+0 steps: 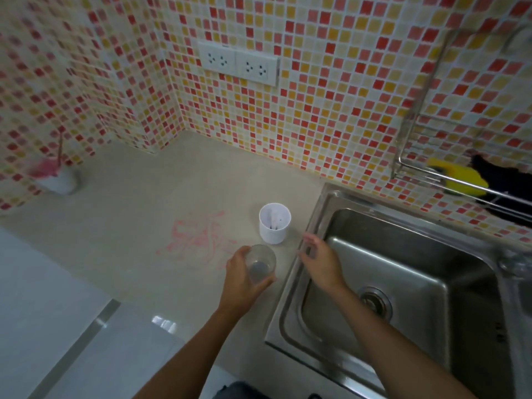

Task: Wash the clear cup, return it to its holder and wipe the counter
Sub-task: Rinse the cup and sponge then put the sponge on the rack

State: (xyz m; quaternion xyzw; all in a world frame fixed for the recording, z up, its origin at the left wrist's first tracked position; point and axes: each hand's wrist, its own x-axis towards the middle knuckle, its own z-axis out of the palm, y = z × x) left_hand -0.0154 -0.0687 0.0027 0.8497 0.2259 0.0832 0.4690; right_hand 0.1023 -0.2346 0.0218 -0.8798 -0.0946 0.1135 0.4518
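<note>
White pot [62, 181]: it stands far left on the surface [138, 197], near the tiled wall, with something pink in it; it is blurred.
Pink marks [198, 240]: a patch of thin pink smears lies on the surface, just left of the left hand.
Left arm: the forearm comes up from the bottom edge and reaches forward over the surface, with the wrist almost straight.
Left hand [240, 279]: its fingers [264, 281] are curled round the clear cup from the left side and from below, and they grip it.
Clear cup [260, 262]: it is held in the left hand, above the surface, with the mouth tilted up toward the camera. It is near the white holder and apart from it.
White holder [274, 223]: it stands upright on the surface, just beside the left rim of the sink. Something thin is inside; I cannot tell what it is.
Right arm: it crosses over the near left corner of the sink.
Right hand [321, 262]: it hovers over the sink's left rim with the back up. Its fingers [309, 240] are spread and relaxed, holding nothing, and a little blurred.
Sink [417, 254]: a steel basin with its drain [374, 303] in the floor.
Wire rack [417, 168]: it is on the wall at the far right and carries a yellow sponge [457, 175].
</note>
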